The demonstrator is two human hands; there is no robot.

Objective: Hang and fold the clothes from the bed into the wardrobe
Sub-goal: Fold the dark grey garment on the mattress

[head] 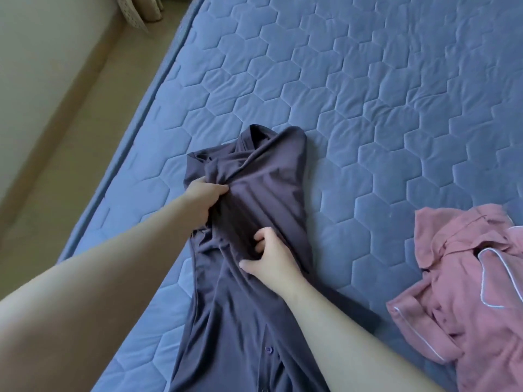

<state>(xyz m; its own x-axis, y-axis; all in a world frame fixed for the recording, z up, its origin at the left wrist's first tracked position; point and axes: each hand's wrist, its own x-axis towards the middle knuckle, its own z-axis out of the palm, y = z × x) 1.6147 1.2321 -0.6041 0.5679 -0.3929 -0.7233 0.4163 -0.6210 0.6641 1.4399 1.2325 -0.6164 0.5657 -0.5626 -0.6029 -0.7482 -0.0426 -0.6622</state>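
Note:
A dark purple-grey buttoned garment (pixel 266 176) lies lengthwise on the blue quilted bed (pixel 368 94), its collar end pointing away from me. My left hand (pixel 202 200) grips a bunch of its fabric at the left edge, thumb on top. Lower down, my right hand (pixel 268 258) pinches a fold of the same garment between thumb and curled fingers. A crumpled pink pyjama top (pixel 464 281) with white piping lies at the right edge of the bed, apart from both hands.
The bed's left edge (pixel 135 131) runs diagonally, with beige floor (pixel 70 114) beyond it. A patterned curtain hem (pixel 141 9) hangs at the top left. The wardrobe is out of view.

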